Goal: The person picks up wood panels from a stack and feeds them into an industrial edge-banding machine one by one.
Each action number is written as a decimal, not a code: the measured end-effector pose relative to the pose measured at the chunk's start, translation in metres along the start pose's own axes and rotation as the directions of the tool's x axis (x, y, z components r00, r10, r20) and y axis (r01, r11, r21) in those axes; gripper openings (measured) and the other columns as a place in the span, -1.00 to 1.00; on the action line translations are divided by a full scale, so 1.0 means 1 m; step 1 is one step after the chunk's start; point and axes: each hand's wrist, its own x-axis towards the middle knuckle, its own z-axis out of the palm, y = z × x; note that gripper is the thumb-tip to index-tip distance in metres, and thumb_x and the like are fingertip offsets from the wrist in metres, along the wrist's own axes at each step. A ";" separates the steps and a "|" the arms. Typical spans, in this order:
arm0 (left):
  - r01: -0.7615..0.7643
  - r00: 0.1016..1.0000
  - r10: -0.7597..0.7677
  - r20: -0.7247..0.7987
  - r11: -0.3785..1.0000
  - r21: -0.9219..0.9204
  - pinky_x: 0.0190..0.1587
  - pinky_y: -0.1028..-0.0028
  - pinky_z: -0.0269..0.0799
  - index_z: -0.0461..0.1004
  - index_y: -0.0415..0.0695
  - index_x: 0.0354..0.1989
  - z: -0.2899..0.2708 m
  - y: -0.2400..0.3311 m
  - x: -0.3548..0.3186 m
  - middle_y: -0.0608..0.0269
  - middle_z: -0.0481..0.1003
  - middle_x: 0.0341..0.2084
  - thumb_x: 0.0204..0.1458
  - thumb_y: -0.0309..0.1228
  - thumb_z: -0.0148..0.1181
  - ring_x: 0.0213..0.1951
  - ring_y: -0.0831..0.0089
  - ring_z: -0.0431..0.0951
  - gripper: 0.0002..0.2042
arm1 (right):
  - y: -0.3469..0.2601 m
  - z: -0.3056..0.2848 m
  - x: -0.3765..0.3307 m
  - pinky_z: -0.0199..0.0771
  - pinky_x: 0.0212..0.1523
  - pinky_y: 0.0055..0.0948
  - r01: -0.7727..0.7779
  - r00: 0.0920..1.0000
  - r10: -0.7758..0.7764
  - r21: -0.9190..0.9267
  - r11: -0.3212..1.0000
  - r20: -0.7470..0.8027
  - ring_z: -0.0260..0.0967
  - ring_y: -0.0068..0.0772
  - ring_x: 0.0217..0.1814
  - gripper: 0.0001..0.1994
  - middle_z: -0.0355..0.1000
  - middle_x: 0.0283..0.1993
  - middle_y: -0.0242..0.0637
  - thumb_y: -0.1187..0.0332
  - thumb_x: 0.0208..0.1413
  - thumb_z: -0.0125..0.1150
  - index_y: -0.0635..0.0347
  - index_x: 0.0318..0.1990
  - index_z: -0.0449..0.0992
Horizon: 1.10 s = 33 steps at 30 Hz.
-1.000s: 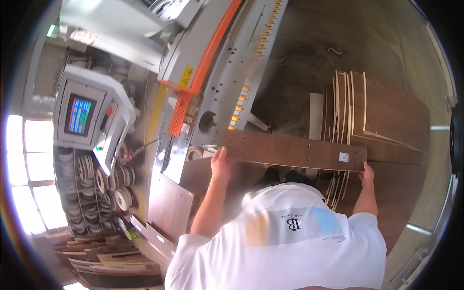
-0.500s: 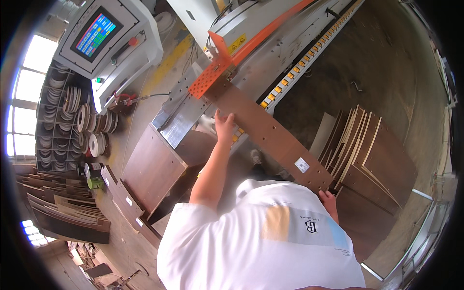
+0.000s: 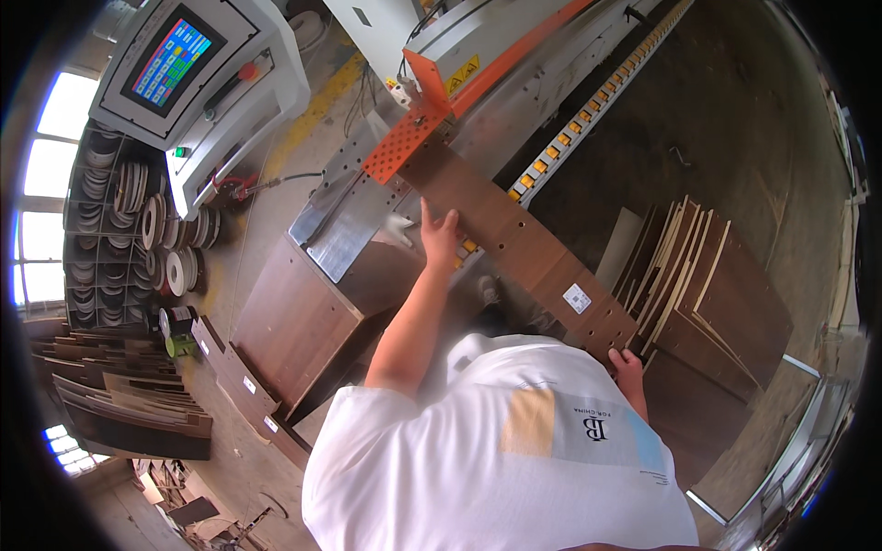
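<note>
A long brown panel [image 3: 528,250] with drilled holes and a white label [image 3: 577,298] slants from the machine down to my right side. Its far end lies under an orange perforated plate [image 3: 401,147]. My left hand [image 3: 439,237] is at the panel's left long edge, touching it, index finger stretched forward and thumb spread away from it. At the near end, my right hand [image 3: 627,369] grips the panel's corner; part of its fingers is hidden.
A row of yellow rollers [image 3: 570,133] runs along the machine. To the right leans a stack of brown panels [image 3: 707,303]. A brown wooden box [image 3: 299,321] stands left of my arm, a control console [image 3: 188,83] farther off, and rolls of edging [image 3: 184,271] by the wall.
The near end of the panel has shifted slightly away from me, my right hand along with it. My left hand has slid a little to the right along the edge.
</note>
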 end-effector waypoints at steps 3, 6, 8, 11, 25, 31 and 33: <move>0.049 0.999 -0.049 -0.007 0.999 -0.010 -0.45 0.52 0.41 -0.12 0.01 0.56 0.018 0.013 -0.002 0.32 0.52 -0.43 0.18 -0.50 0.20 -0.49 0.57 0.47 -0.19 | 0.020 -0.013 0.023 0.41 -0.34 -0.51 -0.002 0.999 0.004 0.031 1.000 -0.050 0.34 -0.64 -0.33 -0.75 0.40 -0.36 -0.50 0.19 0.22 0.32 0.20 -0.31 0.53; 0.023 0.999 -0.022 0.027 0.999 -0.035 -0.44 0.54 0.41 -0.11 0.03 0.56 0.027 0.009 0.007 0.34 0.53 -0.42 0.17 -0.52 0.20 -0.49 0.58 0.47 -0.19 | 0.012 -0.022 0.037 0.53 -0.24 -0.49 -0.027 0.998 0.030 0.056 0.998 -0.061 0.44 -0.58 -0.22 -0.77 0.48 -0.25 -0.42 0.23 0.22 0.32 0.25 -0.23 0.58; 0.007 0.999 -0.002 0.048 0.995 -0.101 -0.44 0.53 0.41 -0.08 0.03 0.55 0.041 0.008 0.012 0.35 0.53 -0.42 0.17 -0.53 0.20 -0.49 0.58 0.48 -0.20 | -0.003 -0.024 0.041 0.50 -0.26 -0.49 -0.012 0.997 0.015 0.028 1.000 -0.077 0.38 -0.62 -0.33 -0.75 0.42 -0.35 -0.48 0.17 0.23 0.32 0.20 -0.25 0.57; 0.006 0.999 -0.003 0.036 0.998 -0.062 -0.44 0.51 0.43 -0.05 0.05 0.55 0.068 0.018 0.016 0.33 0.54 -0.39 0.18 -0.55 0.18 -0.46 0.59 0.50 -0.22 | -0.020 -0.033 0.053 0.47 -0.29 -0.49 0.024 0.995 -0.023 0.008 1.000 -0.094 0.34 -0.65 -0.40 -0.75 0.37 -0.43 -0.53 0.15 0.25 0.31 0.16 -0.27 0.56; 0.106 0.951 -0.089 0.296 0.993 -0.042 -0.36 0.44 0.51 0.02 0.04 0.51 0.098 -0.009 0.103 0.26 0.56 -0.23 0.20 -0.53 0.17 -0.44 0.43 0.58 -0.29 | -0.037 -0.046 0.104 0.50 -0.15 -0.58 0.152 0.939 -0.082 0.189 0.970 -0.335 0.52 -0.60 -0.12 -0.48 0.59 -0.09 -0.33 0.23 0.22 0.36 0.34 0.24 0.46; 0.103 0.814 -0.197 0.547 0.975 0.198 -0.31 0.47 0.51 0.39 -0.17 0.25 0.135 0.021 0.000 0.22 0.56 -0.27 0.26 -0.45 0.17 -0.39 0.50 0.53 -0.61 | 0.024 -0.037 0.071 0.48 -0.17 -0.54 0.183 0.948 -0.133 0.154 0.971 -0.289 0.52 -0.61 -0.18 -0.66 0.61 -0.15 -0.41 0.21 0.21 0.35 0.21 0.04 0.60; 0.109 0.751 -0.262 0.606 0.954 0.278 -0.32 0.48 0.51 0.46 -0.17 0.17 0.125 0.000 -0.035 0.24 0.57 -0.28 0.30 -0.41 0.14 -0.40 0.53 0.53 -0.70 | 0.051 -0.038 0.050 0.48 -0.20 -0.53 0.134 0.954 -0.069 0.209 0.969 -0.293 0.52 -0.62 -0.20 -0.72 0.61 -0.21 -0.41 0.24 0.21 0.32 0.22 -0.03 0.63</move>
